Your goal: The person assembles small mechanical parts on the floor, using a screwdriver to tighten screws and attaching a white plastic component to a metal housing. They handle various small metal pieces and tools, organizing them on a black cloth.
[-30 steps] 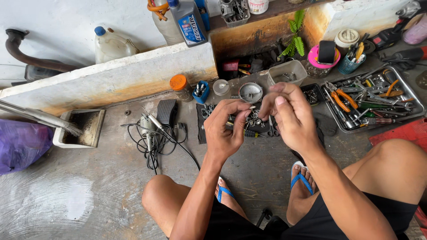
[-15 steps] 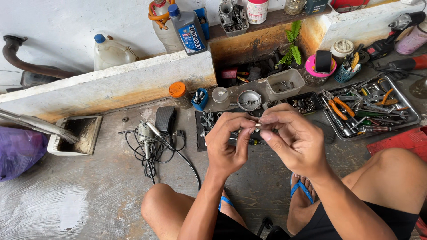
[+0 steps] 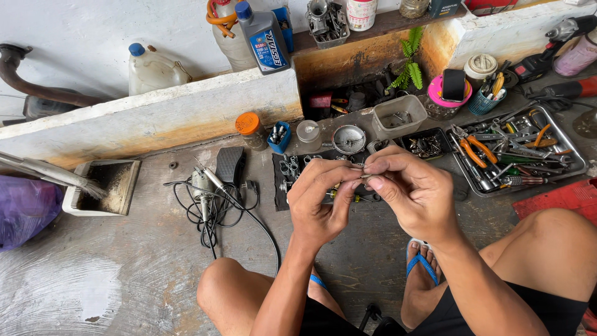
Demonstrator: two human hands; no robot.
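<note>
1. The left hand point(image 3: 320, 202) and the right hand point(image 3: 413, 190) meet in front of the person's chest, above the concrete floor point(image 3: 124, 274). Both sets of fingers are pinched almost shut on a small metal part point(image 3: 362, 178) held between them.

2. The part sits at the fingertips, not in the palms, probably so it can be turned and looked at closely. Held up toward the head camera, it hangs above a dark mat point(image 3: 283, 177) where other small bits lie.

3. Of the part only a short, dull, brownish-grey sliver shows between the thumbs. It looks slim and rod-like, but it is too small and too covered to name more exactly.

4. The person squats in blue flip-flops point(image 3: 423, 261), with the work spread in an arc within arm's reach.

5. A metal tray point(image 3: 575, 155) to the right keeps orange-handled pliers point(image 3: 472, 149) and other hand tools together.

6. Just beyond the hands stand a round metal cover point(image 3: 349, 138), a clear plastic tub point(image 3: 399, 116) and an orange-capped jar point(image 3: 251, 129), likely sorting loose pieces.

7. To the left lies a corded rotary tool point(image 3: 202, 183) with its cable coiled beside it. Farther left, a brush point(image 3: 43, 171) rests in a shallow tray point(image 3: 74, 196).

8. A grey oil bottle point(image 3: 262, 37) stands on the ledge behind.
</note>
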